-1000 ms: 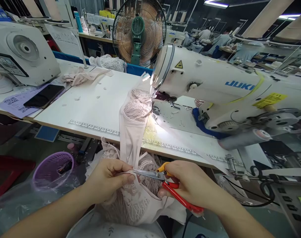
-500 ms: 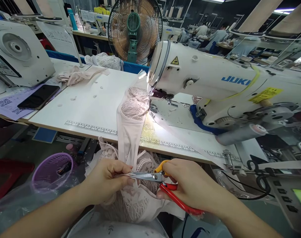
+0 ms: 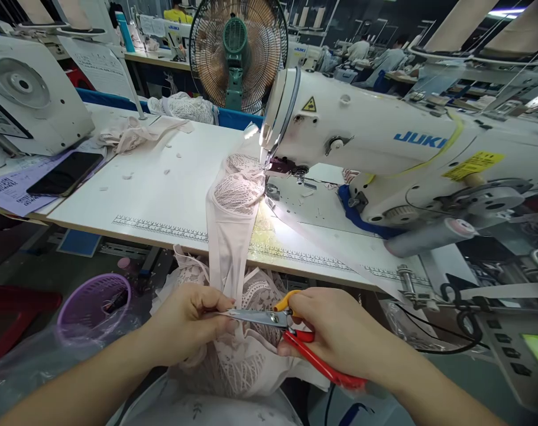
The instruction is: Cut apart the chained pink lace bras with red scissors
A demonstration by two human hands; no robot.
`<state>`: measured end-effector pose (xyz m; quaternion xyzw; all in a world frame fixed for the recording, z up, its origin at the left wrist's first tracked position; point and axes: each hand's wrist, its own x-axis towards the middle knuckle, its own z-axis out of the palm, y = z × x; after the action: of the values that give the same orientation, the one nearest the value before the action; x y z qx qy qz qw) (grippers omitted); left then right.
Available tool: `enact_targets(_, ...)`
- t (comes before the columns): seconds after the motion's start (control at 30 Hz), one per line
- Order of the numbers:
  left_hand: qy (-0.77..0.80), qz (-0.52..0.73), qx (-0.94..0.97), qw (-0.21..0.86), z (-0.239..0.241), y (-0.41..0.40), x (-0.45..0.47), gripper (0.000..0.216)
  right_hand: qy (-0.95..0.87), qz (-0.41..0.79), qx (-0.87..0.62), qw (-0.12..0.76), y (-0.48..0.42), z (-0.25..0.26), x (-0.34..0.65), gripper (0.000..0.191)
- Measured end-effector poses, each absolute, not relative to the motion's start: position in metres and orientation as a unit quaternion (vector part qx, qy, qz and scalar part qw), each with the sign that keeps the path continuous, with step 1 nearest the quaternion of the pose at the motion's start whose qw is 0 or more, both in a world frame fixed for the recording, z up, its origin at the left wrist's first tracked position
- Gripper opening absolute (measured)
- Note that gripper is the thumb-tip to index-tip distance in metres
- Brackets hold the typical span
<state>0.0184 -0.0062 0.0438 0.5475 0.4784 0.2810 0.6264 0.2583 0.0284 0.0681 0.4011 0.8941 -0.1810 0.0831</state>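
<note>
My right hand (image 3: pixel 326 322) grips scissors (image 3: pixel 264 318) with one yellow and one red handle, fingers wrapped round them. Their blades point left and reach the fingertips of my left hand (image 3: pixel 195 322). Thumb and forefinger of that hand pinch the edge of a pale pink lace bra (image 3: pixel 231 236); the exact bit between the fingertips is hidden. From there the bra runs up over the table edge to the needle area of a JUKI sewing machine (image 3: pixel 353 112), with a lace cup lying beside the presser foot. More lace bra pieces (image 3: pixel 246 364) hang on my lap below the blades.
The white table (image 3: pixel 162 189) has a printed ruler along its front. At left are a phone (image 3: pixel 66 173), papers and a second machine (image 3: pixel 29 89). A purple basket (image 3: pixel 94 302) stands low left. Behind the table stands a fan (image 3: pixel 237 53). A narrow tape (image 3: pixel 313 239) crosses the right side.
The scissor blades have come closer together at the fabric edge. Both hands stay in nearly the same place; the whole view has shifted slightly.
</note>
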Motion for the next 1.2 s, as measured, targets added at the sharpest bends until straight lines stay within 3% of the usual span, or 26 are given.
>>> enact_targets(0.9,0.485,0.266,0.533,0.640,0.0439,-0.0047,0.0183,0.019,0.852,-0.256,0.449,0.084,0.0253,0.0637,0.2602,0.044)
enact_targets(1.2,0.473,0.305,0.478,0.674,0.0434,-0.0040,0.0207,0.016,0.884,-0.196,0.422,0.050,0.0249,0.0676,0.2622,0.037)
